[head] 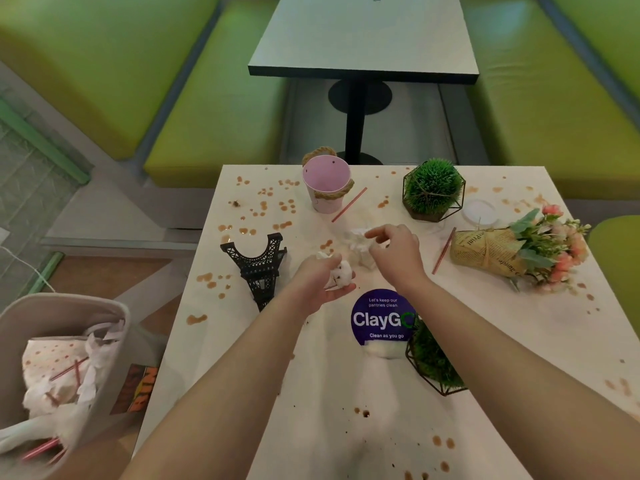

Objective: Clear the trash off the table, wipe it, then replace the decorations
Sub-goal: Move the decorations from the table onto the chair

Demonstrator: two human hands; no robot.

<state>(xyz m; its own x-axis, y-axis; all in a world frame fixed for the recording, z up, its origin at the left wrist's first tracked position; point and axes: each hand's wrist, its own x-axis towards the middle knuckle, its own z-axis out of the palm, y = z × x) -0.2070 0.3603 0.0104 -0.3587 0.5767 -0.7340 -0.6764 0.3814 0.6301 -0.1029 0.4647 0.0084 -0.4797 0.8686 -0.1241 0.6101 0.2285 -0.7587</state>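
Head view: left hand (320,284) cups a crumpled tissue (341,273), fingers curled round it. Right hand (394,249) pinches a second tissue wad (360,242) lying mid-bench (311,393). Risk: reaching arms may knock the tower model (261,261) or smear wet brown spills (284,206); the wad could drop before reaching the bin (65,368).

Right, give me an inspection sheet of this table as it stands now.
Surface: white table spotted with brown stains.
Job's things: crumpled tissue in the left hand; more tissue at the right hand; two straws; plastic lid; bin on the floor to the left, holding trash.
Clutter: Eiffel tower model, pink bucket, two caged plants, bouquet, ClayGo sticker.
Hands: left grips tissue; right pinches tissue.
Cables: white cord on the floor, far left.
Surroundings: green benches, second table.
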